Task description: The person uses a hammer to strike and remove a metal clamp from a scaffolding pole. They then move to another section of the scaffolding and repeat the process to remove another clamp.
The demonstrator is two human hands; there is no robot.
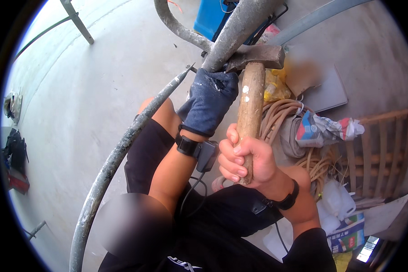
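Observation:
My right hand, bare, is wrapped round the wooden handle of a hammer. The hammer stands upright in view, its rusty steel head at the top, close beside a thick grey metal pipe. In a dark blue work glove, my left hand is closed in a fist at the lower end of that pipe, just left of the hammer head. What its fingers hold is hidden. A small dark pin sticks out left of the fist, by the tip of a long paint-spotted metal tube.
A blue box stands behind the pipe. To the right lie coiled brown hose, a crumpled printed bag, a slatted wooden pallet and a white plastic jug. Black bags rest at the far left.

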